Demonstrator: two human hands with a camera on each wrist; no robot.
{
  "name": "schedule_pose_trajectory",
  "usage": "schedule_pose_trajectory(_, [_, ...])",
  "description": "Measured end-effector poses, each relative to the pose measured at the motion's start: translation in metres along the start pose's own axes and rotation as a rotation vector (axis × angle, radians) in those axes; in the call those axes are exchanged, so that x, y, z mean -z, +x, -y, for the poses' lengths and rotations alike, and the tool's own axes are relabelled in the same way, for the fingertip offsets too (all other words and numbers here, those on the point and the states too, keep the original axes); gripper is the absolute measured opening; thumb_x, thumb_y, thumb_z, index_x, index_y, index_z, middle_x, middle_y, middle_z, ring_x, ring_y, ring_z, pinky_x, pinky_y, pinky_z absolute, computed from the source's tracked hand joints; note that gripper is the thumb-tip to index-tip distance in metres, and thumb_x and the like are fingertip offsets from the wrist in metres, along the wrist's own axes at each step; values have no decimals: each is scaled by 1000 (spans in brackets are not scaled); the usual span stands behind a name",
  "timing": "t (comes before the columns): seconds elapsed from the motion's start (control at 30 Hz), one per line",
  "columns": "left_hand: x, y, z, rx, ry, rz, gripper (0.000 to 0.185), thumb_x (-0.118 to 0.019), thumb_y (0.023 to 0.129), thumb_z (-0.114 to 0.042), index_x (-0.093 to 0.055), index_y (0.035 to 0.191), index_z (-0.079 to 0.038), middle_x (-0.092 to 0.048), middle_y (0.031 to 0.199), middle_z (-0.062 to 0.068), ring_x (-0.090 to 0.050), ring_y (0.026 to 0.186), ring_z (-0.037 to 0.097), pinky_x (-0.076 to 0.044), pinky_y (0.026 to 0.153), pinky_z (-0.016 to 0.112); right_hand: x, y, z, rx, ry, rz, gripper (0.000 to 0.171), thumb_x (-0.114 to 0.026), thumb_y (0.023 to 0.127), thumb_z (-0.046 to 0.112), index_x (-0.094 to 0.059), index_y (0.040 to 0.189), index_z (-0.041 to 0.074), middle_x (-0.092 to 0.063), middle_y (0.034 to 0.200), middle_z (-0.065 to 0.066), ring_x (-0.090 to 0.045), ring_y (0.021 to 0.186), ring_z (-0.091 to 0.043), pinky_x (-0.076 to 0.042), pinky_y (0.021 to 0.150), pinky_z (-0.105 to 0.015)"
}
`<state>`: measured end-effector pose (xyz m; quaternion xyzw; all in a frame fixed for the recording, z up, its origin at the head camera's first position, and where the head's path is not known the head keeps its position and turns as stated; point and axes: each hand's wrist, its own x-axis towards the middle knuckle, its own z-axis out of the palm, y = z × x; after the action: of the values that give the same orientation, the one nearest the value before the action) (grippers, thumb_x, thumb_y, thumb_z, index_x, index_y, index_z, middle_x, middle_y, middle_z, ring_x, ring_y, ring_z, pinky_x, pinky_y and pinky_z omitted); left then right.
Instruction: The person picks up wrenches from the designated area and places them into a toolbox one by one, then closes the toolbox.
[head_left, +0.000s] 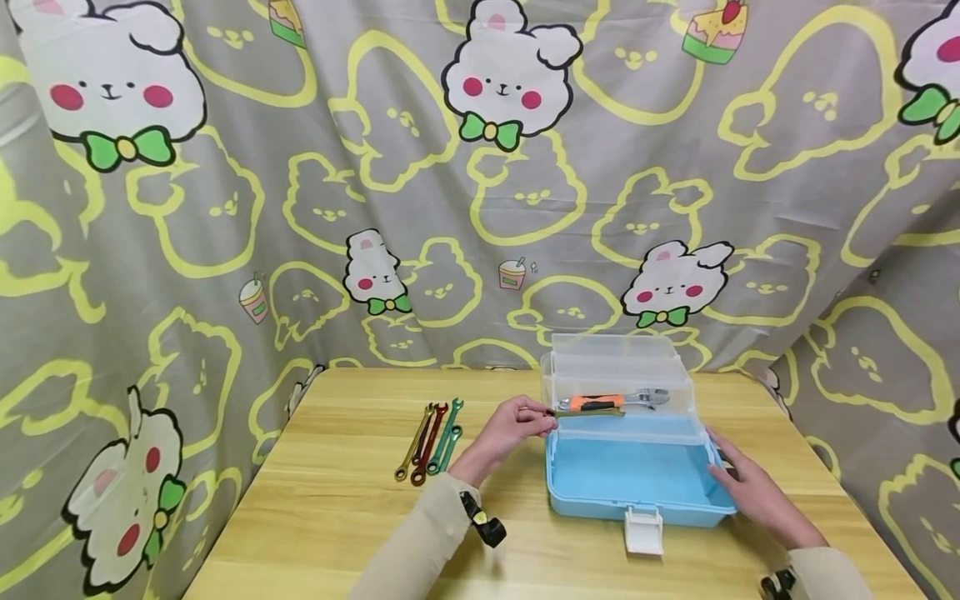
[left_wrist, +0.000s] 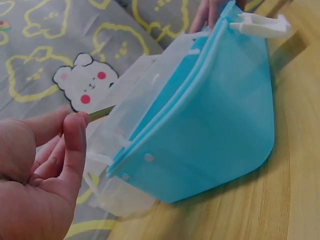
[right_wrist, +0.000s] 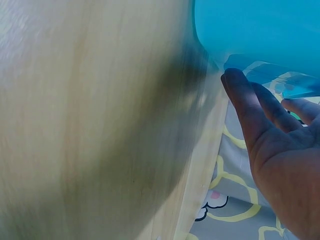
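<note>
Blue toolbox near table's front edge; right hand steadies its side.

— What's on the table?
— A blue toolbox at three o'clock from centre, lid up. Four wrenches lie side by side at nine o'clock from it, near but apart.

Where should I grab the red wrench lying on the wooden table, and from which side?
Pinch the red wrench mid-shaft from above: it lies flat, packed between the yellow wrench and green wrenches, so its sides are blocked.
</note>
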<state>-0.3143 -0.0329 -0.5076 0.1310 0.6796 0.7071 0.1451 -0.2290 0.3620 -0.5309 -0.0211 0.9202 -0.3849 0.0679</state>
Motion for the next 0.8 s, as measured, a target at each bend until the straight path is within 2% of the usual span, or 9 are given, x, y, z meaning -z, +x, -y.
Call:
schedule_pose_trajectory(0.1, [-4,2,0,-39,64,-3,23,-73,96,-7,-67,116,4,-79,102,16,-71,81,9,-57,98,54,0,0,0,-10,-8,4,68,-40,114,27,-2,166,7,-13,159,-46,-24,140,-69,-31,108,-78])
schedule_pose_trajectory(0.27, [-12,2,-3,-113,218,-55,20,-77,94,-13,-74,111,-3,-79,93,8,-70,77,10,-62,80,35,1,1,0,-5,-6,2,68,-40,113,26,-2,166,6,-13,159,-46,-24,140,-69,-31,108,-78])
schedule_pose_trajectory(0.5, [-20,4,-3,-161,427,-103,17,-80,92,-22,-79,106,-13,-72,83,-4,-59,73,4,-52,66,21,0,2,-2,2,7,6,70,-44,112,27,-4,166,4,-12,159,-46,-20,141,-69,-27,109,-80])
schedule_pose_trajectory(0.8, [-24,9,-4,-193,592,-150,17,-79,94,-26,-81,109,-18,-55,80,-7,-49,69,6,-42,59,20,1,3,0,-23,7,22,71,-44,112,27,-4,166,5,-11,160,-45,-18,142,-69,-26,109,-80])
